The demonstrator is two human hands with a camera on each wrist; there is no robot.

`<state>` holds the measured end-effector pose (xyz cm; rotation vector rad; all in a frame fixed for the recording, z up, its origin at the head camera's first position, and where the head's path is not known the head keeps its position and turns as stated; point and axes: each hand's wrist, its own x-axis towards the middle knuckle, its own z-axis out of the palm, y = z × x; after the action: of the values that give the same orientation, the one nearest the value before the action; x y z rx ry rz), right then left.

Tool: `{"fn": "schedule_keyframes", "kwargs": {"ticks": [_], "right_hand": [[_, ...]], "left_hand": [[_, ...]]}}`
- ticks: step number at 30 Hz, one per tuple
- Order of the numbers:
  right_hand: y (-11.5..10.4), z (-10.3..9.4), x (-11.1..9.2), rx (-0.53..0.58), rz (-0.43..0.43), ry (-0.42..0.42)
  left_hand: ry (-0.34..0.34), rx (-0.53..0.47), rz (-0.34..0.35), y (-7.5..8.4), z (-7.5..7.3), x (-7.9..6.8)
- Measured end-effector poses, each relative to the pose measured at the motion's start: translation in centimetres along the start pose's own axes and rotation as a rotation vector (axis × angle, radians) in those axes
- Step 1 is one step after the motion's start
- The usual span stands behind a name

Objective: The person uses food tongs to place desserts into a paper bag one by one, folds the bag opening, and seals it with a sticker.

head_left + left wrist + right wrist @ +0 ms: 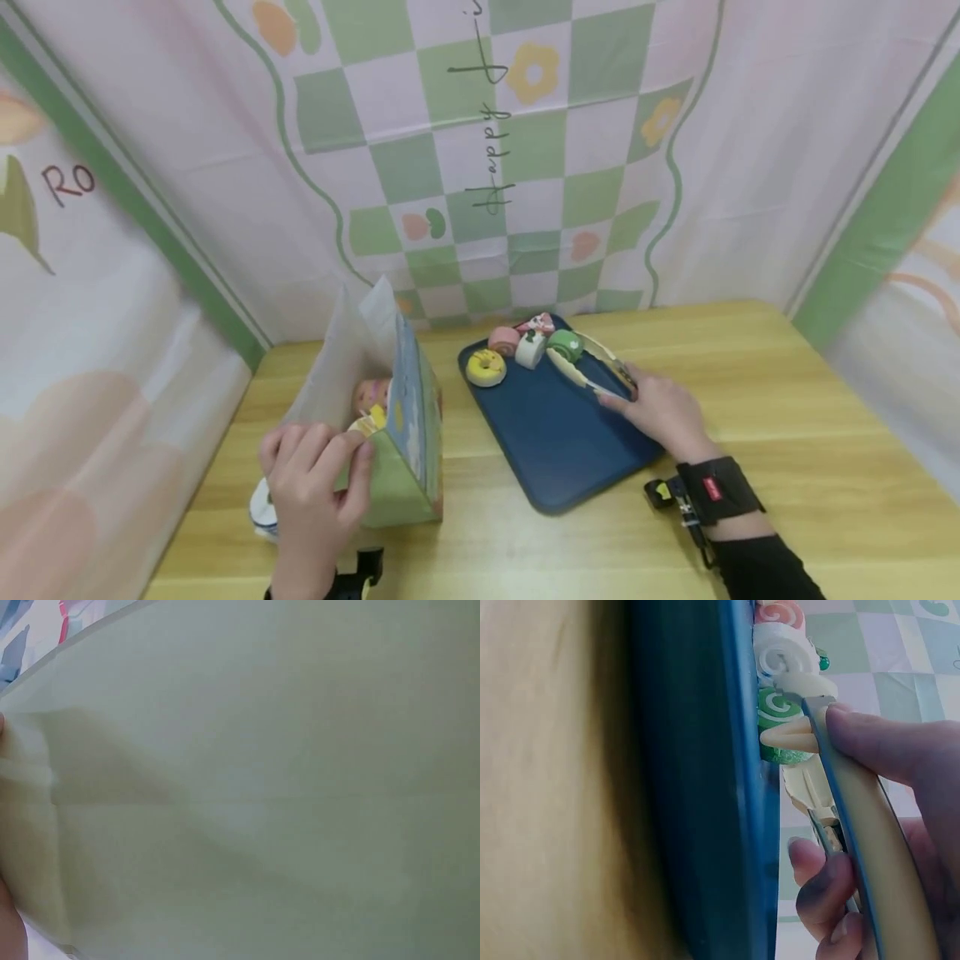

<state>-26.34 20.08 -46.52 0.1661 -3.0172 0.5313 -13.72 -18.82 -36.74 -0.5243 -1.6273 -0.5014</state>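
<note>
My left hand [311, 479] grips the near rim of an upright paper bag [401, 483], whose top gapes open. Inside it show a pink-brown toy pastry [372, 395] and a yellow-topped one [367, 421]. The bag's pale green panel [262, 787] fills the left wrist view. In my right hand [671, 412] is a pair of cream tongs [568, 370], with their tips spread on either side of a green toy roll cake [566, 343]. That roll lies at the far end of a dark blue tray [555, 454]. In the right wrist view, thumb and curled fingers hold the tongs [892, 870].
Beside the green roll on the tray are a white roll [530, 350], a pink roll [503, 340], a yellow donut [486, 367] and a pink-and-white piece [537, 323]. A white round object [262, 508] shows left of the bag. Printed curtains [510, 167] stand behind the wooden table [787, 400].
</note>
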Motion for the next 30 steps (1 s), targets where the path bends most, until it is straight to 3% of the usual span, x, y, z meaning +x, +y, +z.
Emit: {"fn": "schedule_keyframes", "kwargs": {"ticks": [19, 30], "right_hand": [[0.1, -1.2, 0.0, 0.057, -0.02, 0.057], [-1.2, -2.4, -0.6, 0.056, -0.07, 0.081]], "left_hand": [[-0.009, 0.014, -0.005, 0.0, 0.1, -0.1], [-0.042, 0.031, -0.009, 0.2, -0.1, -0.2]]}}
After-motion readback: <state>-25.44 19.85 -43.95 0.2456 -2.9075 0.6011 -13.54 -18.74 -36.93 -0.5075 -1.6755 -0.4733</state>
